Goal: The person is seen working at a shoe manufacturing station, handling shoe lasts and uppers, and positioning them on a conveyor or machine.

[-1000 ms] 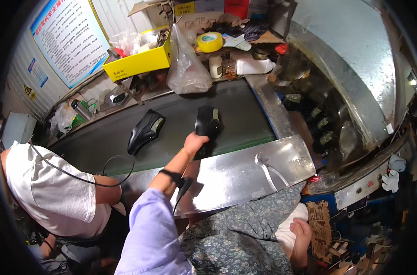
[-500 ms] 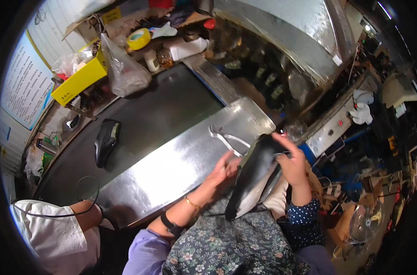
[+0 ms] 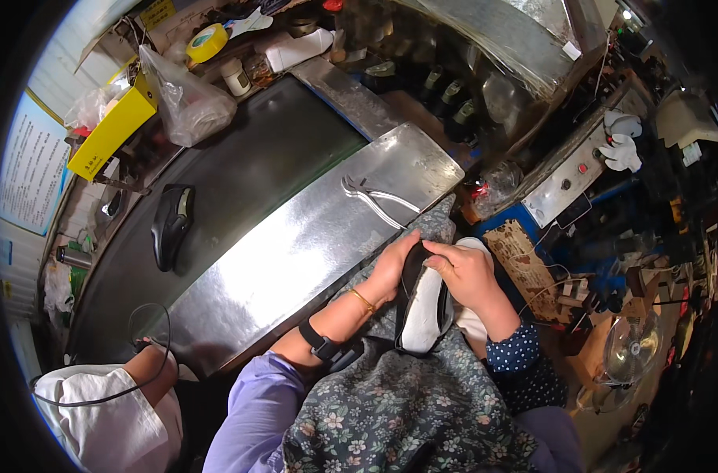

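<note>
Over my lap I hold a black shoe upper point(image 3: 423, 315) with its white underside turned up. My left hand point(image 3: 392, 266) is closed around the shoe's far end from the left. The right hand point(image 3: 468, 276) is closed too, its thumb and fingers pinching the black edge at that same end. Just beyond my hands, a pair of metal lasting pliers point(image 3: 378, 201) lies with handles apart on the shiny metal plate point(image 3: 288, 260). Another black shoe point(image 3: 172, 227) rests on the dark belt to the left. Beside my right hand is a whitish piece point(image 3: 475, 248), partly hidden.
A yellow box point(image 3: 114, 134), a filled plastic bag point(image 3: 193, 102) and yellow tape point(image 3: 207, 43) sit along the back left. Another person's arm point(image 3: 152, 372) is at lower left. To the right are a control panel point(image 3: 568, 189) with gloves and a fan point(image 3: 633, 351).
The shoe has been turned so its white underside faces up, and it sits lower over my lap. My left hand, formerly open beside it, now grips it. The view has shifted slightly.
</note>
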A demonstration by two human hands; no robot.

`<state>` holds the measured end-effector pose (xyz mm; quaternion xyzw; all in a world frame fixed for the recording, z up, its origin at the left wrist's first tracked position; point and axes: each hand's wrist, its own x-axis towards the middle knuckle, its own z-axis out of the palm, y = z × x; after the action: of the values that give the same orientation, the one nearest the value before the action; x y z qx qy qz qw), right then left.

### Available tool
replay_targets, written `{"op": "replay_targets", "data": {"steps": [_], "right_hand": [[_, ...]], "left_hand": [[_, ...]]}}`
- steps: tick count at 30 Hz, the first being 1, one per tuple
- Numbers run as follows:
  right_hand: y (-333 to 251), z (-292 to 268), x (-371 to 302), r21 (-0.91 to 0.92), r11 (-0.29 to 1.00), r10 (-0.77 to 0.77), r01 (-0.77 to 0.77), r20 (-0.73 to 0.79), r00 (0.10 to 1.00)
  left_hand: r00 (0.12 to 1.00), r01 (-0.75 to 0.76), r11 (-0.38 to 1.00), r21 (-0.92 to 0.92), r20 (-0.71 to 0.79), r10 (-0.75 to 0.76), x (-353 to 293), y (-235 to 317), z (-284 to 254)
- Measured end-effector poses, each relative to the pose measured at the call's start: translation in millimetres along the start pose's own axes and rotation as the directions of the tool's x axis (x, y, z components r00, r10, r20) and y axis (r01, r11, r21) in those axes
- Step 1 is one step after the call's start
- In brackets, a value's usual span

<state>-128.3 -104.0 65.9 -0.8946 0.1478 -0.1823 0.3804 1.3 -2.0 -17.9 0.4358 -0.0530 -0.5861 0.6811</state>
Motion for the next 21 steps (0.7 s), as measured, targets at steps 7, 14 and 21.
{"op": "replay_targets", "data": {"steps": [7,14,21], "right_hand": [[29,67,-74,0.310,0.901,0.334,-0.304,-0.049,0.941],[70,46,-94,0.680,0.522,0.596,-0.515,0.142,0.791],[40,72,-74,0.460,0.326,0.807,-0.826,0.320,0.497]], "left_hand": [[0.696,-0.667,0.272,0.694,0.449,0.560,-27,22,-7],[0.978,-0.184,0.902,0.390,0.165,0.129,-6,32,-19],[0.986,-0.156,0.923,0.350,0.116,0.123,-14,-10,-25]]}}
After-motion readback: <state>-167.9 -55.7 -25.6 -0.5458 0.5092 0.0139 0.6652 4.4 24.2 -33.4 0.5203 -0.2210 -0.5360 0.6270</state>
